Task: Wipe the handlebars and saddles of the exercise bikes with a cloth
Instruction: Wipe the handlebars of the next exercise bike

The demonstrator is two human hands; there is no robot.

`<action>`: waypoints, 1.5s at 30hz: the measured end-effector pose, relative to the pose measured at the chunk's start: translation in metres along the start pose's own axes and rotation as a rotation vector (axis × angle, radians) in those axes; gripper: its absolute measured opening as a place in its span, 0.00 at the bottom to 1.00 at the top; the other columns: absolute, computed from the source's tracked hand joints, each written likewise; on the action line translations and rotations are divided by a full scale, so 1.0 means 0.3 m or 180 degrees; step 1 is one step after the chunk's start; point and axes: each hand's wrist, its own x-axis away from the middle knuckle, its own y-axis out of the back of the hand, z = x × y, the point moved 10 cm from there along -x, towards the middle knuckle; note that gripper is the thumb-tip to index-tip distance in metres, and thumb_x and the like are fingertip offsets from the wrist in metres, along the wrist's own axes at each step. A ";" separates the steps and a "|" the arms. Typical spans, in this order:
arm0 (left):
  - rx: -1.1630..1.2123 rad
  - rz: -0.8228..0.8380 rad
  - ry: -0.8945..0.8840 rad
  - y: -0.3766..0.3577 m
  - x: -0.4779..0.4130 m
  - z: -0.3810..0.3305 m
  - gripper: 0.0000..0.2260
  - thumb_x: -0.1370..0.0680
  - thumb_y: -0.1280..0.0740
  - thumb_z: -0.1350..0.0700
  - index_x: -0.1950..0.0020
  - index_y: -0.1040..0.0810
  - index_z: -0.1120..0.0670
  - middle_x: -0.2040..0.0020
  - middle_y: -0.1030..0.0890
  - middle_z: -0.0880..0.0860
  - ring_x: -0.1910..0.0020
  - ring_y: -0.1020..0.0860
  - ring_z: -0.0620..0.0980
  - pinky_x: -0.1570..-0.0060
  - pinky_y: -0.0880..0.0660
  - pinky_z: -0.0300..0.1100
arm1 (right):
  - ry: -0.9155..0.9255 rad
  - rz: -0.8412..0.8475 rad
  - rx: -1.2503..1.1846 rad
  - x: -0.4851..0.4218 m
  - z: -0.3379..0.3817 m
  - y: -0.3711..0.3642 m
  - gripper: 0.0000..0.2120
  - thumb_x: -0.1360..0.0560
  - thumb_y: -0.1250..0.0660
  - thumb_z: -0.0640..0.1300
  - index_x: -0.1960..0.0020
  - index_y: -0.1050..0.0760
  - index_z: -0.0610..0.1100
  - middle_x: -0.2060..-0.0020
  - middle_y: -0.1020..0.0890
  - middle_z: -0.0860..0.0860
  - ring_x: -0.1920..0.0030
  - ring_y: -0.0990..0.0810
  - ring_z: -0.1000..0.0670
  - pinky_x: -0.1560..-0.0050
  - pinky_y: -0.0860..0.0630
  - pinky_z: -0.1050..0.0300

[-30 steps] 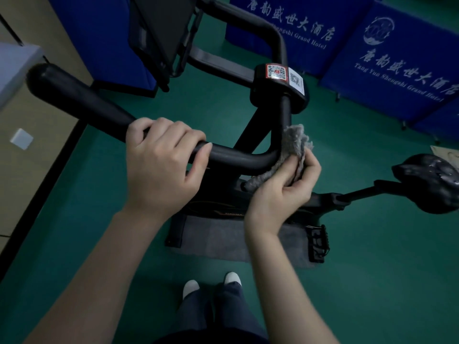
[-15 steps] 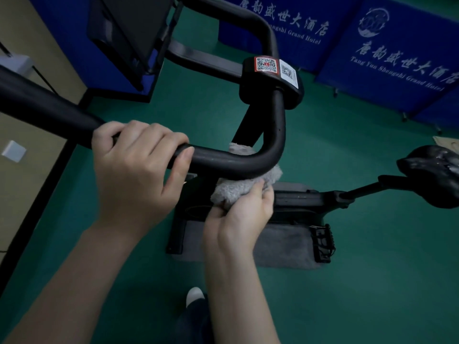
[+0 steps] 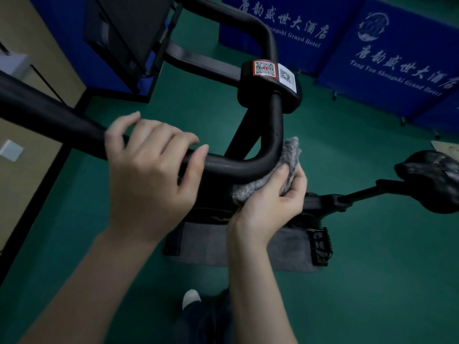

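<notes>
The handlebar [image 3: 231,167] is loosely clasped by the left hand [image 3: 149,180], fingers curled over it; at its 3 o'clock, the cloth [image 3: 290,152] is gripped by the right hand [image 3: 270,202] and pressed against the bend; the saddle [image 3: 432,180] is seen further toward 3 o'clock.

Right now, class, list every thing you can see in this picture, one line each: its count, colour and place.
handlebar: one, black, curving across the middle
cloth: one, grey, against the handlebar's bend
saddle: one, black, right edge
QR stickers: two, red-bordered and white, on the clamp above the bend
banners: at least two, blue with white lettering, back right
mat: one, grey, under the bike
pedal: one, black, at the mat's right end
floor: green, all around
shoe: one, white, bottom centre
left hand: curled over the handlebar
right hand: grips the cloth
</notes>
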 end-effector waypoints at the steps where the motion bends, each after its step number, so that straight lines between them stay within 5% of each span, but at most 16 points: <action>1: 0.0056 0.0005 -0.0012 -0.008 -0.004 -0.024 0.14 0.19 0.41 0.51 0.54 0.19 0.56 0.57 0.19 0.51 0.53 0.22 0.54 0.36 0.39 0.51 | 0.0168 0.0046 0.0134 0.007 0.014 0.000 0.09 0.20 0.40 0.37 0.44 0.24 0.41 0.46 0.20 0.44 0.44 0.21 0.49 0.39 0.25 0.50; 16: -0.0065 -0.0091 0.0167 -0.050 0.009 -0.120 0.12 0.20 0.38 0.53 0.58 0.19 0.55 0.60 0.19 0.50 0.59 0.22 0.53 0.48 0.36 0.49 | 0.2283 0.2137 0.1710 -0.097 0.216 -0.169 0.08 0.26 0.34 0.30 0.49 0.20 0.36 0.52 0.24 0.47 0.48 0.24 0.44 0.43 0.30 0.65; 25: -0.0087 -0.0056 0.0512 -0.064 -0.014 -0.166 0.12 0.21 0.38 0.52 0.58 0.18 0.54 0.60 0.19 0.49 0.58 0.22 0.51 0.42 0.36 0.48 | 0.2686 0.3050 0.1988 -0.159 0.237 -0.309 0.07 0.25 0.33 0.33 0.50 0.18 0.39 0.53 0.22 0.50 0.49 0.26 0.47 0.46 0.31 0.64; 29: -0.0144 0.0088 0.0593 -0.087 -0.020 -0.190 0.12 0.22 0.37 0.51 0.58 0.18 0.54 0.60 0.19 0.49 0.58 0.22 0.51 0.41 0.36 0.48 | 0.2722 0.3316 0.2341 -0.224 0.249 -0.404 0.08 0.24 0.35 0.36 0.48 0.18 0.40 0.50 0.21 0.53 0.46 0.27 0.48 0.45 0.36 0.72; 32: -0.0195 0.0150 0.0651 -0.094 -0.011 -0.196 0.13 0.21 0.38 0.51 0.58 0.18 0.54 0.61 0.19 0.49 0.59 0.22 0.51 0.42 0.36 0.49 | 0.2749 0.3664 0.2509 -0.204 0.250 -0.439 0.08 0.23 0.35 0.36 0.48 0.18 0.41 0.49 0.19 0.51 0.45 0.27 0.46 0.43 0.34 0.66; 37: -0.0251 0.0171 0.0684 -0.099 -0.006 -0.201 0.14 0.21 0.39 0.50 0.59 0.18 0.55 0.63 0.18 0.49 0.59 0.22 0.52 0.44 0.35 0.48 | 0.3488 0.5082 0.3028 -0.083 0.244 -0.505 0.07 0.24 0.35 0.35 0.52 0.19 0.36 0.55 0.17 0.44 0.51 0.27 0.47 0.49 0.37 0.62; 45: -0.0313 0.0041 0.0720 -0.095 -0.001 -0.201 0.15 0.21 0.39 0.50 0.61 0.18 0.54 0.65 0.19 0.49 0.60 0.22 0.52 0.46 0.35 0.49 | 0.3618 0.5420 0.3002 -0.085 0.207 -0.553 0.07 0.24 0.35 0.36 0.51 0.19 0.38 0.54 0.17 0.44 0.48 0.24 0.42 0.45 0.33 0.57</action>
